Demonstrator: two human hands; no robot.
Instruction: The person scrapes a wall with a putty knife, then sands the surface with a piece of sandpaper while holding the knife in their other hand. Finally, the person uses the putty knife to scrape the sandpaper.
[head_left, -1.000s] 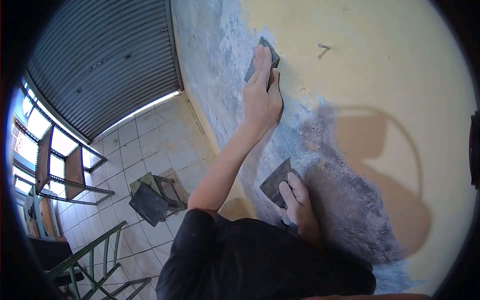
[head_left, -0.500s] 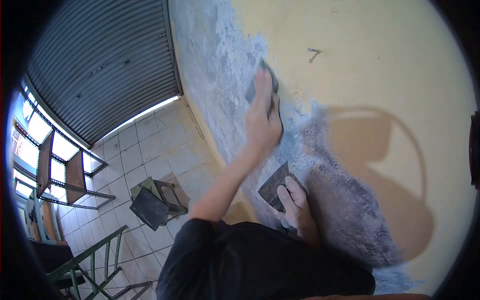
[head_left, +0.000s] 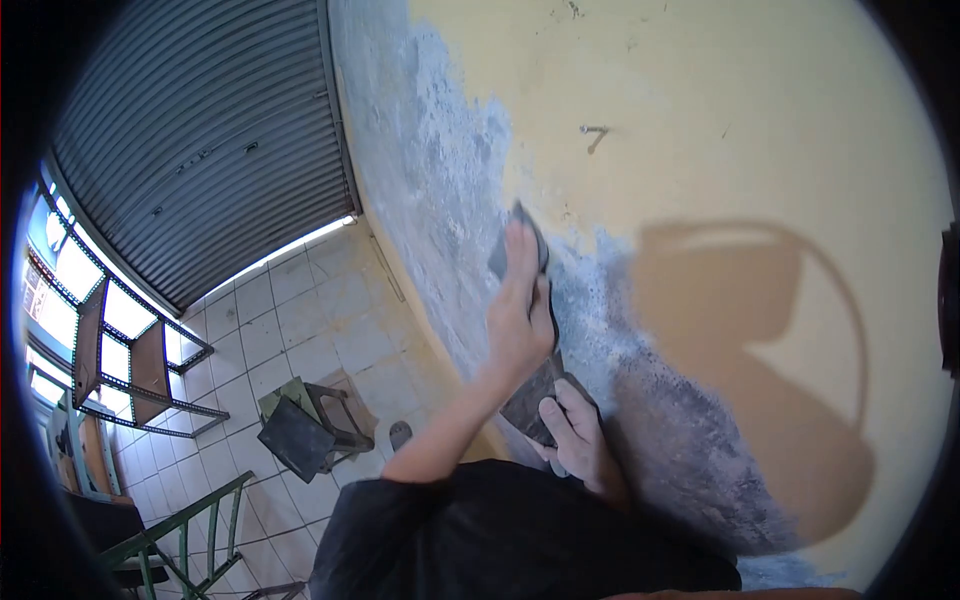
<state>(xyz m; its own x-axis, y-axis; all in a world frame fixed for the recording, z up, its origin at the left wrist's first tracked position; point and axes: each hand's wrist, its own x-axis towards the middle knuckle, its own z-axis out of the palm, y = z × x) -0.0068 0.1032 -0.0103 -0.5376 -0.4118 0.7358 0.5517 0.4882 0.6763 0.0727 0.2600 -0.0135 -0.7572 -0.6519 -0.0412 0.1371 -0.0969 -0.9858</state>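
Note:
My left hand (head_left: 520, 325) reaches up along the wall, its fingers pressed on a dark flat scraper (head_left: 504, 256) whose pointed corner shows above the fingertips, against the grey-blue coating (head_left: 455, 150). Below it, nearer my body, my right hand (head_left: 580, 440) grips a wide dark blade (head_left: 532, 408), with thumb and fingers closed round it. The blade's upper part lies just under my left wrist, close to the left hand's tool. Patchy grey coating covers part of the yellow wall (head_left: 740, 130).
A nail-like hook (head_left: 593, 132) sticks out of the yellow wall. A small stool with a dark board (head_left: 296, 438) stands on the tiled floor (head_left: 262, 340). To the left are a metal shelf frame (head_left: 150, 372), a green metal frame (head_left: 190, 515) and a corrugated shutter (head_left: 200, 130).
My left hand has moved down along the wall with its scraper, closer to my right hand. The right hand and its blade have shifted slightly down and left. The view has shifted a little.

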